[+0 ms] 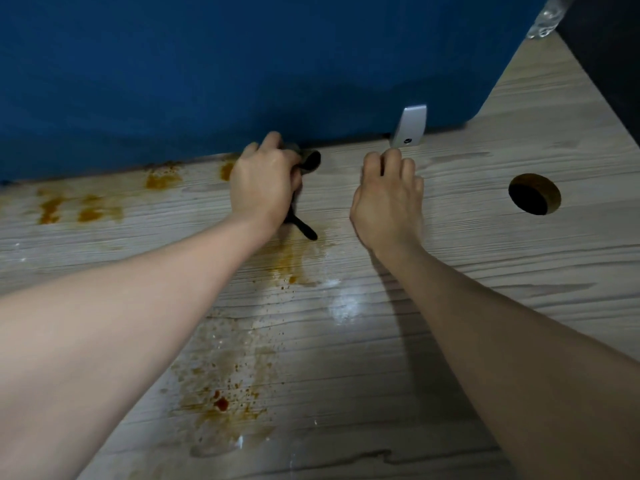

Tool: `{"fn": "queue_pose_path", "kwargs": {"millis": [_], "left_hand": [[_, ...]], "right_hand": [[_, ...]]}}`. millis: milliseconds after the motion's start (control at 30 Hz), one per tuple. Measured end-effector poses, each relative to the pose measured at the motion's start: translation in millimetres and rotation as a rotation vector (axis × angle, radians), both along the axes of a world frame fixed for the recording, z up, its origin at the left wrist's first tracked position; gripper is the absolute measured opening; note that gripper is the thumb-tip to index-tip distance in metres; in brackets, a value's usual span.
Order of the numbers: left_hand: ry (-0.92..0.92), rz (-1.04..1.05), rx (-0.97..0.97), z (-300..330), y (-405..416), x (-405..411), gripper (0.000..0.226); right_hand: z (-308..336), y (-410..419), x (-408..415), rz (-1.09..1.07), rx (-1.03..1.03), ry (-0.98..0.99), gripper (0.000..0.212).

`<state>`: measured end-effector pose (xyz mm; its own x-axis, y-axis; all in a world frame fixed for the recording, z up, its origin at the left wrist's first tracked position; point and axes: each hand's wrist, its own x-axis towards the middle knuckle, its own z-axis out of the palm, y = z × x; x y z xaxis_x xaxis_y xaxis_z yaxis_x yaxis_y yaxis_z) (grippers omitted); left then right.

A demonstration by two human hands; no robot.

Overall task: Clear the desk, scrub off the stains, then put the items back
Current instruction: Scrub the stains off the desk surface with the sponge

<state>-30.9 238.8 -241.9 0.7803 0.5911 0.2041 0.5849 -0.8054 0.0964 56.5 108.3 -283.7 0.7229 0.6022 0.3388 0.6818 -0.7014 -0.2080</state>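
**Stained desk against the blue panel, both hands at the back edge**

We look down on a pale wood-grain desk [485, 271] that runs up against a blue partition [207, 64] at the back. Orange-brown stains [221, 393] spread over the near middle of the top, with more patches [83, 209] along the back left and a streak [291, 261] just below our left wrist. A wet sheen lies beside that streak.

Our left hand [263, 188] is curled around a dark, thin object [304, 230]; one end pokes out below the wrist and another dark part shows above the knuckles, close to the partition. We cannot tell what the object is.

Our right hand [388, 199] reaches to the back edge, fingertips [391, 155] bent at the foot of a silver bracket [410, 128] that clamps the partition to the desk. Whether those fingers pinch anything is hidden from us by the hand itself.

To the right a round cable hole [535, 194] opens in the top, well apart from the right hand. At the far right corner the partition ends, something clear and crinkled [545, 19] sits beyond it, and a dark surface [606, 64] borders the desk. Between the hole and the right hand the wood lies bare.
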Motion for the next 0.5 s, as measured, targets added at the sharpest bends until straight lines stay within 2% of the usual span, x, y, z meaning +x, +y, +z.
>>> {"fn": "queue_pose_path", "kwargs": {"millis": [233,367,500], "left_hand": [[-0.047,-0.126,-0.02,-1,5,-4,0.025],[-0.093,-0.024,-0.045,-1,24,-26,0.024],[-0.088,0.102,-0.068,-1,6,-9,0.025]], "right_hand": [[2,-1,0,0.007,-0.017,0.029,0.025],[1,-1,0,-0.005,0.006,0.016,0.024],[0,0,0,-0.008,0.007,0.018,0.024]]}}
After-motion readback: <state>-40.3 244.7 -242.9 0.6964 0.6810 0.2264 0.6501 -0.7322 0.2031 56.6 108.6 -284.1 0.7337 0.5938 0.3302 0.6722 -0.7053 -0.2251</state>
